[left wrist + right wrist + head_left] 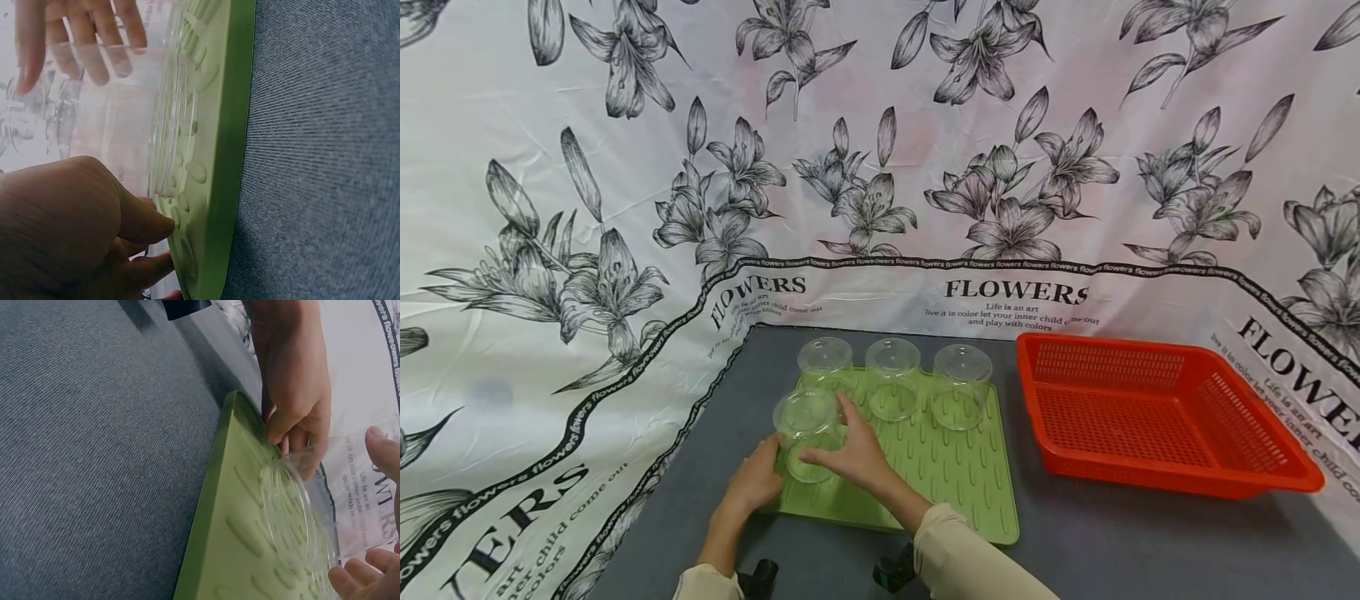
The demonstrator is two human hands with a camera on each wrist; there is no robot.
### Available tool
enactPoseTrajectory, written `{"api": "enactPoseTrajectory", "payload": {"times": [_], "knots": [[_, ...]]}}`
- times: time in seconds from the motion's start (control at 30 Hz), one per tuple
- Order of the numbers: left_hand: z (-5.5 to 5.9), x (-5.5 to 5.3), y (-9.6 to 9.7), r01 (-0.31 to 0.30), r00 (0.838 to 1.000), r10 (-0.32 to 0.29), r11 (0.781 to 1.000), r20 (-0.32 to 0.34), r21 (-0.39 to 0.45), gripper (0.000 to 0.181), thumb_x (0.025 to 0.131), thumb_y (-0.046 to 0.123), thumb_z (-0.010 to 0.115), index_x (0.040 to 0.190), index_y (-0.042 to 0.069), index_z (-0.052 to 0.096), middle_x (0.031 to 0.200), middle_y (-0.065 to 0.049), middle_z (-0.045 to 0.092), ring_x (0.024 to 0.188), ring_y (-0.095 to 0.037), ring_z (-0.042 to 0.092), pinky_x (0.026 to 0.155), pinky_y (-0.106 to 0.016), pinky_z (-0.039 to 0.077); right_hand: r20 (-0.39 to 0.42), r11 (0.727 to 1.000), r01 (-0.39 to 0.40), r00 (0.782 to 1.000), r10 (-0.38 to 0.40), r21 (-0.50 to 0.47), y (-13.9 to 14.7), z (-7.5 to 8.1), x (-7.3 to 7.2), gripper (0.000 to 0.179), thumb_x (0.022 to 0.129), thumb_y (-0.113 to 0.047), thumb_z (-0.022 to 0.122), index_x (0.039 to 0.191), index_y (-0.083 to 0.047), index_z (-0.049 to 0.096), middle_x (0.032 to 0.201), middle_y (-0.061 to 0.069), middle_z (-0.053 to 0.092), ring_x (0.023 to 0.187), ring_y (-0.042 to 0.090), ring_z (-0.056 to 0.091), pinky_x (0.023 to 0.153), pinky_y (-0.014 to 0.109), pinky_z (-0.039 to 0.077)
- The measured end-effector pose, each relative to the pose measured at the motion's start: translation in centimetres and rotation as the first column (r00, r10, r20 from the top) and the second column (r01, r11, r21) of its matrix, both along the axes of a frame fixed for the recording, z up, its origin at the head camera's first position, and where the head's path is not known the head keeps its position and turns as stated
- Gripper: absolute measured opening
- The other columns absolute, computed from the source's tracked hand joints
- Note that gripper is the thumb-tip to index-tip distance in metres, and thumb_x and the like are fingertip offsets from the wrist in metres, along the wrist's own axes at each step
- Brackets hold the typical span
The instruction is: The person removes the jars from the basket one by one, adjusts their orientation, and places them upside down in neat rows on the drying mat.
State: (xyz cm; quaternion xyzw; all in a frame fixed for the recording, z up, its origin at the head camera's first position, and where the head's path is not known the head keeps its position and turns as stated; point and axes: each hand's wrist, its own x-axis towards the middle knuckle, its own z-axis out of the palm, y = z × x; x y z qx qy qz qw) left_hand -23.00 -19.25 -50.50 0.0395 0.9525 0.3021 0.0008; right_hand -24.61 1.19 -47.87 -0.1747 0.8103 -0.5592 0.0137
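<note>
A clear plastic cup (808, 450) stands on the front left of a green ridged mat (943, 475), its ringed rim down against the mat. My right hand (856, 450) is around its right side, thumb and fingers spread, the fingers fairly straight. At the cup's left, my left hand (757, 477) reaches down to the mat's left edge; in the left wrist view the thumb tip is right at that edge beside the cup (112, 125), with nothing seen between thumb and fingers. Behind stand more clear cups: a left one (825, 360), a middle one (892, 379) and a right one (962, 387).
A red plastic basket (1150, 462) with slotted sides stands right of the mat on the grey tabletop (1097, 542). A white flower-printed cloth (880, 300) rises behind and at the left. Two small black objects lie at the front, one by each forearm.
</note>
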Motion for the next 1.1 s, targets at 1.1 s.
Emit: {"api": "enactPoseTrajectory", "payload": {"times": [1.1], "knots": [[0.0,-0.7,-2.5,0.02,1.0,-0.02,1.0,0.008,0.018,0.073,0.074,-0.008,0.043,0.147,-0.007,0.039,0.144,-0.035,0.051,0.131,-0.053,0.051,0.101,-0.064,0.047,-0.047,0.987,0.149,0.988,-0.146,0.059,7.0,-1.9,1.6,0.083,0.092,-0.043,0.075,0.158,-0.011,0.035,0.157,0.018,0.045,0.14,0.043,0.046,0.108,0.065,0.044]]}}
